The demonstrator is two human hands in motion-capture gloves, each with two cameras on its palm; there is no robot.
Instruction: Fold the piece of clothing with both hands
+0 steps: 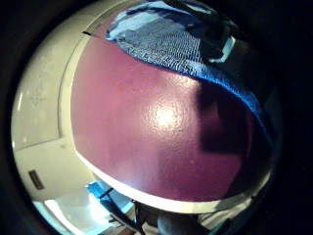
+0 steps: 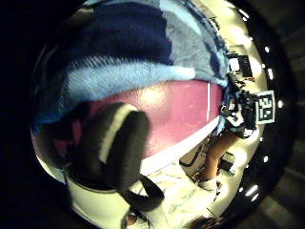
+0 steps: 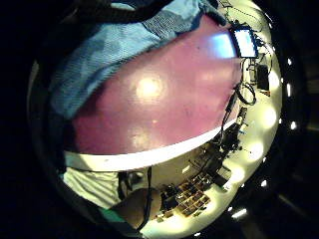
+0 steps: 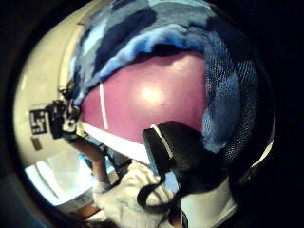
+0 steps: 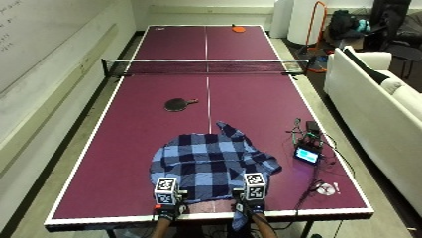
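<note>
Maroon table-tennis table (image 5: 131, 129) with white edge lines carries everything. On its near half, close to the near edge and about midway between the 2 long sides, lies the blue and navy checked shirt (image 5: 208, 166), spread mostly flat with a collar or sleeve poking toward the net.

At the shirt's near hem, the left hand (image 5: 166, 204) in its black glove sits at the near edge of the table; its thumb-side palm view shows a gloved thumb (image 2: 116, 143) curled under the checked cloth, so it pinches the hem. Just beside it, the right hand (image 5: 254, 201) holds the same hem, its gloved thumb (image 4: 178, 152) tucked against the fabric (a fold of cloth hangs over the table's near edge there).

Beyond the shirt, near the centre line, rests a dark paddle (image 5: 179, 104). Toward the right edge sits a small device with a lit screen (image 5: 308, 154) and trailing cables.
</note>
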